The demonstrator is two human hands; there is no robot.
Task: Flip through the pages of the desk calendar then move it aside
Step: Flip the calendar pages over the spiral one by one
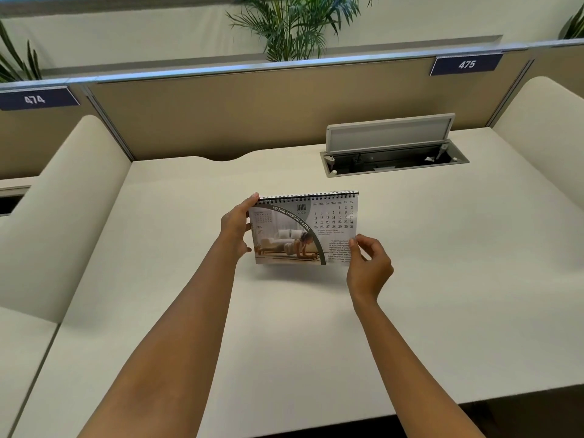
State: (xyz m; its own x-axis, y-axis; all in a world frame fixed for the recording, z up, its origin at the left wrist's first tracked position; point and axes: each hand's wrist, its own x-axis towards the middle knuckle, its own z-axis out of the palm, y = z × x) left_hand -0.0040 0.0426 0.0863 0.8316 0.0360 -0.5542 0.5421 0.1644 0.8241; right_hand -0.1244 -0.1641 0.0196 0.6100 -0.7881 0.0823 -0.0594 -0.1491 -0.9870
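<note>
Calendar (303, 227): standing mid-desk (442, 279), showing JAN page, spiral on top
Left hand (235, 224): gripping calendar's left edge, fingertip reaching the spiral
Right hand (368, 265): pinching page's lower right corner
Cable hatch (392, 147): sitting open behind

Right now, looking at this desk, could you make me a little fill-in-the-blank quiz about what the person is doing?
1. The desk calendar shows the month of ____.
2. The left hand holds the calendar's ____ edge.
3. The right hand pinches the page at its lower ____ corner.
4. The open cable hatch sits below the sign numbered ____.

Missing words: January; left; right; 475
</note>
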